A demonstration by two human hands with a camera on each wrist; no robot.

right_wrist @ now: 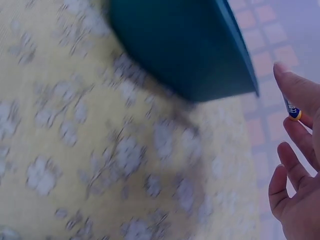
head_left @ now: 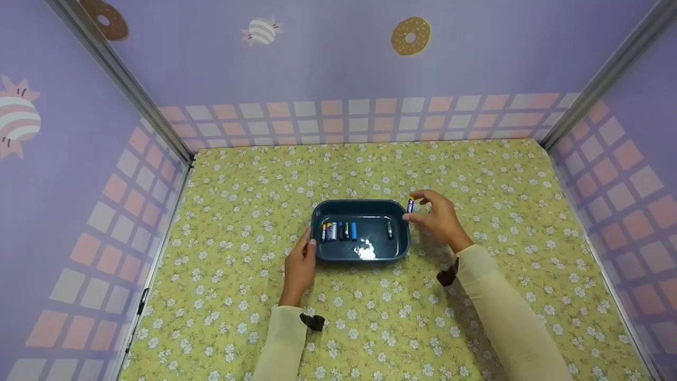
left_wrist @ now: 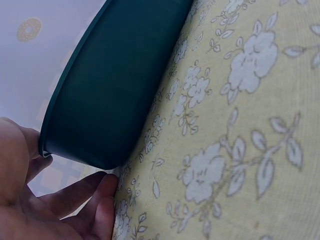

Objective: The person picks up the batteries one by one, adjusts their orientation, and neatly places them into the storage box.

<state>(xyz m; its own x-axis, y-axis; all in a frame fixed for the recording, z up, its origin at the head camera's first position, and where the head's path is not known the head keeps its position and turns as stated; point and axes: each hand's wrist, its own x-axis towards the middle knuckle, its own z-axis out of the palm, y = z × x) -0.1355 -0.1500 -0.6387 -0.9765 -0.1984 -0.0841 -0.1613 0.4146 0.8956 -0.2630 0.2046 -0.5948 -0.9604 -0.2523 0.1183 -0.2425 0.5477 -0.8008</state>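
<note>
Between the thumb and index finger of my right hand (head_left: 439,219) is a small purple battery with a yellow end (head_left: 410,205), pinched upright above the right rim of a dark teal plastic tub (head_left: 362,257). In the right wrist view its yellow end (right_wrist: 295,116) peeks out between the fingers. My left hand (head_left: 300,267) holds the tub's left end, thumb at the rim and fingertips low beside the outer wall, near the cloth. Inside the tub, several batteries (head_left: 346,231) stand in a row along the left. A single dark battery (head_left: 390,230) lies toward the right.
The tub sits on a table covered with yellow flowered cloth (head_left: 232,211). Purple panels (head_left: 338,63) with pink and white checks enclose the back and both sides. A thin black object (head_left: 143,301) is at the left edge.
</note>
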